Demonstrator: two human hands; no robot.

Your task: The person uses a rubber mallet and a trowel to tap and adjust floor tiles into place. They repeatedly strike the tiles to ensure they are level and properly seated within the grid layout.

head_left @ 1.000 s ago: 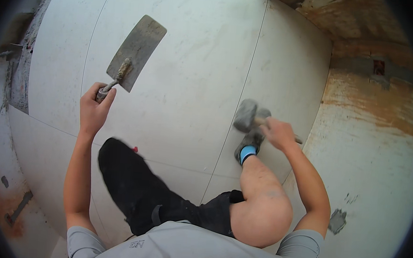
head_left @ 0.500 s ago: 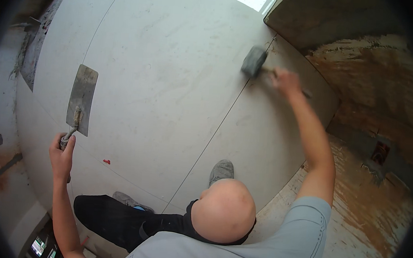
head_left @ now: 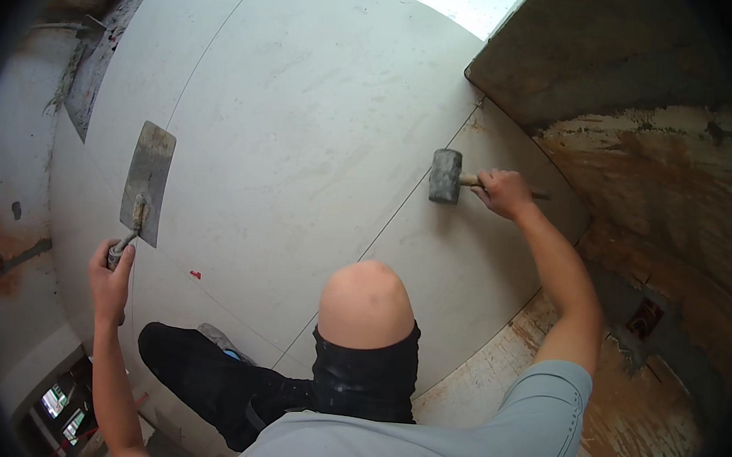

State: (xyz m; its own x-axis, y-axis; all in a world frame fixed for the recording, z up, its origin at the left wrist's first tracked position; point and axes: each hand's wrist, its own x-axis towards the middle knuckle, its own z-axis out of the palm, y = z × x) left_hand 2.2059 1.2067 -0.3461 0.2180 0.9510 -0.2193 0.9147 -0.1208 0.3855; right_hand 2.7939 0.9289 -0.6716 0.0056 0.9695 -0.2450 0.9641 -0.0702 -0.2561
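My left hand is closed round the handle of a steel trowel, its flat blade held out over the large pale tiles at the left. At the right, my right hand grips the wooden handle of a grey-headed mallet, whose head is over or on the tile just beside a long straight joint; contact is unclear. A small red piece lies on the tile near the trowel. My bare knee and black-clad left leg are below.
A dark stained panel stands at the upper right. The right wall has a recessed red box. A rough broken edge runs along the upper left. A bright strip lies beyond the tiles at the top.
My view has swung toward the right-hand corner. The trowel has moved lower left in view. The mallet first rose along the joint, then came down a little. My bare knee has shifted inward and up in view.
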